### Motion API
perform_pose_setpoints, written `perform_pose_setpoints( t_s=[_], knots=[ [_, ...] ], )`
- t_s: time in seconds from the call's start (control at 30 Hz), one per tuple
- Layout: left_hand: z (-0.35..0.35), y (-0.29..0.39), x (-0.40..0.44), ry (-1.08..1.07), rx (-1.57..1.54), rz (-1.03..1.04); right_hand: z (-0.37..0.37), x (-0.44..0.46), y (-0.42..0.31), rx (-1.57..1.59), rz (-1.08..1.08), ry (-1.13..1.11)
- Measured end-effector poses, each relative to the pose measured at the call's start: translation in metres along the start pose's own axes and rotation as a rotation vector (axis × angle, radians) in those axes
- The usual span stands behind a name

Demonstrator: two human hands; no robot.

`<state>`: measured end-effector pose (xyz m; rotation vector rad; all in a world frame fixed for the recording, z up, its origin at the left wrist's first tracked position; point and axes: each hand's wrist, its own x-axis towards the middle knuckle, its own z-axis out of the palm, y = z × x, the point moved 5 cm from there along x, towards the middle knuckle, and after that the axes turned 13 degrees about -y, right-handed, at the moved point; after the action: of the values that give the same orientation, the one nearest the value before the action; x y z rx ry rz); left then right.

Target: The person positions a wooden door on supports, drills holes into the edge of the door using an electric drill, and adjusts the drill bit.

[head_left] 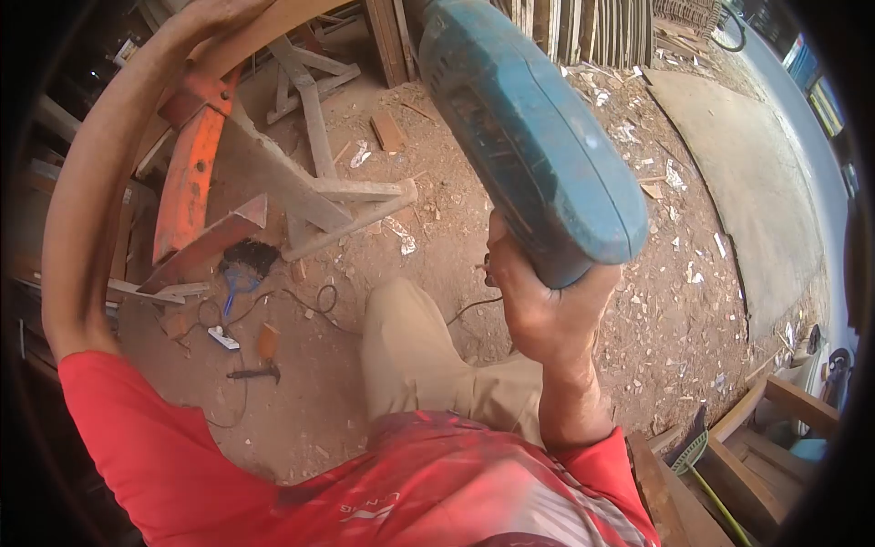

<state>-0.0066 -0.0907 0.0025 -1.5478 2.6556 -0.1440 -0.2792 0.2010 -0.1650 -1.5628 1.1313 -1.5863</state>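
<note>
My right hand (556, 305) is wrapped round the handle of a teal power tool (538, 128), held up close in front of my head. The front end of the tool runs out of view at the top. My left arm reaches up along the left side, and my left hand (223, 11) is only partly in view at the top edge, beside a piece of wood (273, 27). Its fingers are hidden.
An orange metal stand (191, 173) and wooden trestle legs (314, 128) stand at the left. A hammer (255, 373), a power strip (222, 338) and cords lie on the dirt floor. Timber (729, 456) is at the lower right.
</note>
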Motion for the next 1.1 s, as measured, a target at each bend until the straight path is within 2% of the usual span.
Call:
perform_pose_setpoints(
  t_s=[0.07,0.17,0.23,0.33,0.43,0.53,0.63,0.7,0.83,0.9,0.93,1.0,1.07,1.1],
  knots=[
    [-0.022,-0.002,-0.001,0.018,0.051,-0.005,-0.001,-0.004,0.000,0.006,0.027,-0.065],
    [-0.010,0.003,-0.006,0.058,0.036,0.001,-0.003,-0.011,-0.007,-0.073,0.064,-0.146],
    [-0.015,0.007,-0.010,0.139,-0.210,-0.107,0.001,-0.006,-0.020,-0.133,0.053,-0.190],
    [-0.008,0.001,-0.008,0.199,-0.290,-0.175,0.008,-0.001,-0.034,-0.206,-0.035,-0.141],
    [-0.004,-0.008,-0.008,0.171,-0.333,-0.182,0.012,-0.008,-0.027,-0.353,0.044,-0.200],
    [-0.005,-0.003,-0.007,0.151,-0.359,-0.187,0.012,-0.009,-0.021,-0.155,0.071,-0.163],
    [-0.007,-0.001,-0.008,0.127,-0.324,-0.217,0.021,-0.009,-0.016,-0.013,0.214,-0.273],
    [-0.008,0.006,-0.007,0.107,-0.302,-0.227,0.021,-0.005,-0.024,-0.087,0.171,-0.278],
    [-0.013,0.011,-0.007,0.170,-0.307,-0.193,0.019,0.000,-0.042,0.001,0.196,-0.247],
    [-0.012,0.007,-0.004,0.173,-0.287,-0.178,0.023,0.001,-0.044,0.062,0.413,-0.405],
    [-0.013,0.007,-0.003,0.159,-0.267,-0.185,0.024,0.000,-0.043,0.080,0.426,-0.388],
    [-0.011,0.003,-0.004,0.116,-0.231,-0.186,0.023,-0.004,-0.043,0.127,0.240,-0.232],
    [-0.013,-0.001,0.001,0.083,-0.132,-0.166,0.030,-0.010,-0.039,0.128,0.272,-0.242],
    [-0.023,0.018,0.009,0.067,-0.115,-0.156,0.033,-0.011,-0.039,0.106,0.280,-0.270]
  ],
)
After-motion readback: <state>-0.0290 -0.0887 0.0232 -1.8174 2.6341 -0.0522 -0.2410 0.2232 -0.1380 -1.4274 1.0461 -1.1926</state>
